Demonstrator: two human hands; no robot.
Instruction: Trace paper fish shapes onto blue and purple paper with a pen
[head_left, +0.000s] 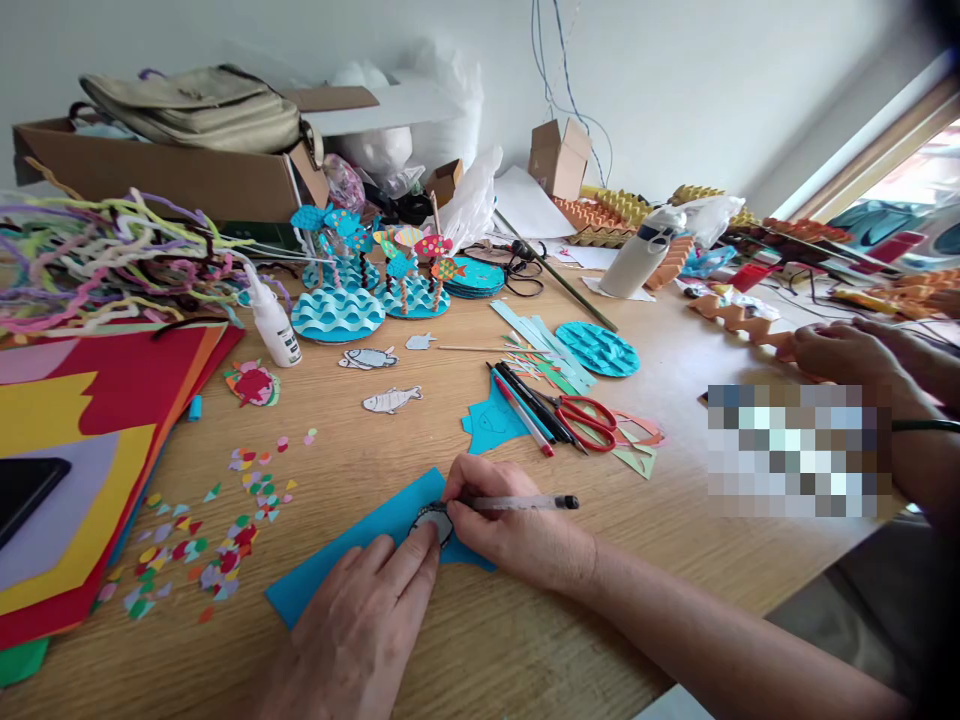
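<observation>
My right hand (517, 525) is closed around a pen (517, 503) with a dark cap end, its tip hidden behind my fingers. Under my left hand (367, 610), fingers laid flat, a small grey paper cutout (431, 530) with a dark outline is pressed onto a sheet of blue paper (360, 540). The pen hand meets the cutout's right edge. Just beyond lies another blue paper piece (491, 422) with a drawn outline, beside several pens (529, 405) and red-handled scissors (589, 420). Paper fish cutouts (392, 400) rest farther back on the table.
Paper confetti (225, 540) and coloured sheets (127, 430) lie to the left. Behind stand a glue bottle (274, 320), blue wavy fish decorations (337, 312), and pipe cleaners (97, 265). At right, another person's hands (847, 350) touch an orange egg-carton strip (739, 322), with a white bottle (637, 255) nearby.
</observation>
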